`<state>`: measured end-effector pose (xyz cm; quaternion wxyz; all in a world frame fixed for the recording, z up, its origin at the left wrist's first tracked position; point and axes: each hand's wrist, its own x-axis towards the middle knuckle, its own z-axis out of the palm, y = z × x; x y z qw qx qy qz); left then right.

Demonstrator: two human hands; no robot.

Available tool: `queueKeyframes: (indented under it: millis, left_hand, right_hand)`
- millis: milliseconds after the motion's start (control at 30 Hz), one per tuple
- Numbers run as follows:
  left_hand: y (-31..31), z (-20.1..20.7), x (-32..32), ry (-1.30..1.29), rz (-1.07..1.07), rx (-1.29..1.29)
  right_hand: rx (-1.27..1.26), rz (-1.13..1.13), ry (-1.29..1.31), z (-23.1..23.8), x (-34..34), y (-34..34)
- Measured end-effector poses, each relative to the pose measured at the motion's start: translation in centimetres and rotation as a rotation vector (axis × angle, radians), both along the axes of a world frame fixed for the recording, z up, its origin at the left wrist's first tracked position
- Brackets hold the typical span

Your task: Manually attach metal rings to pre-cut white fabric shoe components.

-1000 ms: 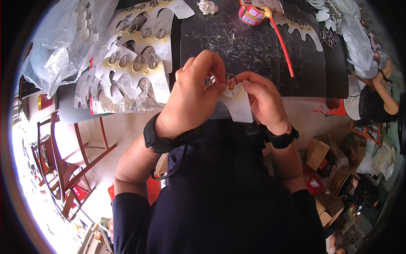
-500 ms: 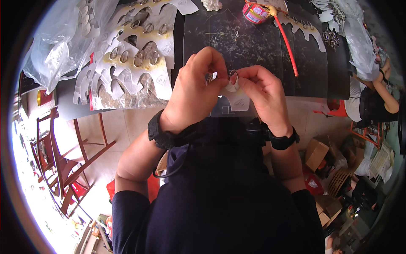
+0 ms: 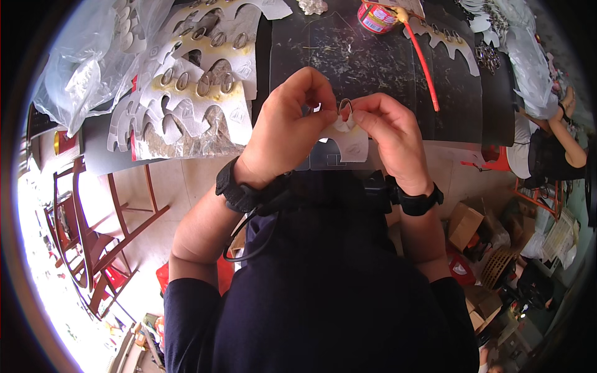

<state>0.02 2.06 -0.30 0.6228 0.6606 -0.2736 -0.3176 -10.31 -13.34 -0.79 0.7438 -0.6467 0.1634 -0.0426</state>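
My left hand [image 3: 286,124] and my right hand [image 3: 393,135] meet over the table's near edge, fingers closed in a pinch. Between them is a pale, felt-like cut-out piece [image 3: 353,146] with a curved edge, its lower part hanging below the fingertips. An oval metal ring [image 3: 346,104] stands up from its top, close to both thumbs. My fingers partly hide where the ring meets the piece. To the left lie several similar pale cut-out sheets [image 3: 245,127], with rows of oval metal rings [image 3: 203,85] along yellowish, glue-like stains.
A red-labelled tin [image 3: 375,18] with a red stick [image 3: 423,65] across it stands at the back. Another cut-out sheet [image 3: 463,53] lies right of it. Clear plastic bags [image 3: 87,81] sit at the far left. A person [image 3: 556,146] is at the right, past the table.
The metal ring stands more upright between my fingers, and the cut-out piece has tilted slightly. Both hands have shifted only a little.
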Motion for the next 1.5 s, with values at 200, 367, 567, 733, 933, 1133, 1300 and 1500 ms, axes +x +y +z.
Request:
queueKeyframes:
  millis: [200,367,567,733,933,1133,1300,1500]
  left_hand:
    - [-0.2,1.3,-0.3,0.198,0.015,0.047]
    - [0.0,1.3,-0.3,-0.207,0.258,-0.032]
    - [3.7,3.1,-3.6,-0.099,-0.161,0.211]
    - [1.0,0.4,-3.8,0.033,0.234,-0.12]
    - [-2.9,2.9,2.3,-0.241,-0.271,0.103]
    - [-6.6,0.8,5.5,-0.911,-0.614,0.367]
    - [-2.9,0.4,4.5,-1.168,-0.192,0.21]
    - [-1.3,-2.6,-0.5,-0.69,0.038,0.214]
  right_hand:
    - [0.038,-0.003,0.086,0.5,0.0,-0.1]
    - [0.027,-0.059,0.07,0.5,-0.5,0.1]
    - [0.411,-0.172,-0.086,0.1,-1.2,0.6]
    - [0.324,-0.079,-0.146,1.5,-2.2,1.6]
    - [-0.013,-0.02,-0.347,-0.5,-4.7,2.8]
    - [-0.302,-0.1,-0.126,-1.5,-7.1,1.8]
    - [-0.734,-0.076,-0.072,-0.3,-6.1,0.7]
    - [-0.97,-0.108,-0.198,-1.6,-0.9,0.7]
